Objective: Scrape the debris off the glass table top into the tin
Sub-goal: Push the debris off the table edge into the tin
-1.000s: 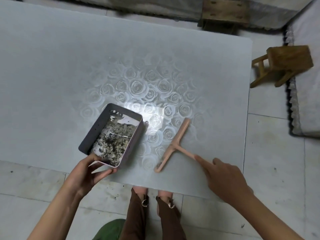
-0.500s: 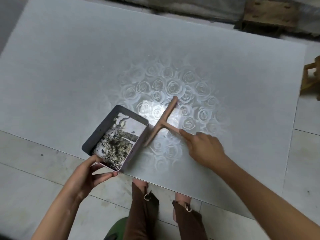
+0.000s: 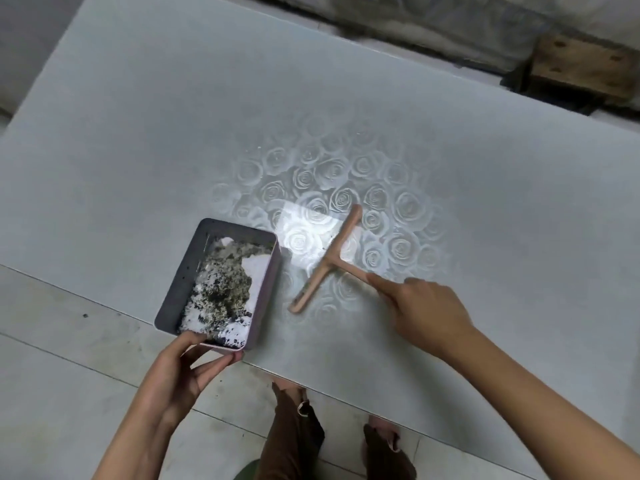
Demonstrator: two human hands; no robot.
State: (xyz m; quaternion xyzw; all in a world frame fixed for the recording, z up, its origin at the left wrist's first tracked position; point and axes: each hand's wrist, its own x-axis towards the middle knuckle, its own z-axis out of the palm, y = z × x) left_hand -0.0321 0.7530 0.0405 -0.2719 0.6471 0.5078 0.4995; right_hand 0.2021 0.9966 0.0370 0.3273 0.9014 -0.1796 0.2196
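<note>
Debris (image 3: 225,285), grey and crumbly, lies heaped inside the tin (image 3: 180,271), which sits at the near edge of the glass surface (image 3: 173,133). On my screen the left hand (image 3: 180,372) pinches the tin's near end, thumb on the rim and fingers below. The right hand (image 3: 426,310) grips the handle of the pink T-shaped scraper (image 3: 329,258), forefinger stretched along it. The blade rests on the glass just right of the tin, apart from it.
</note>
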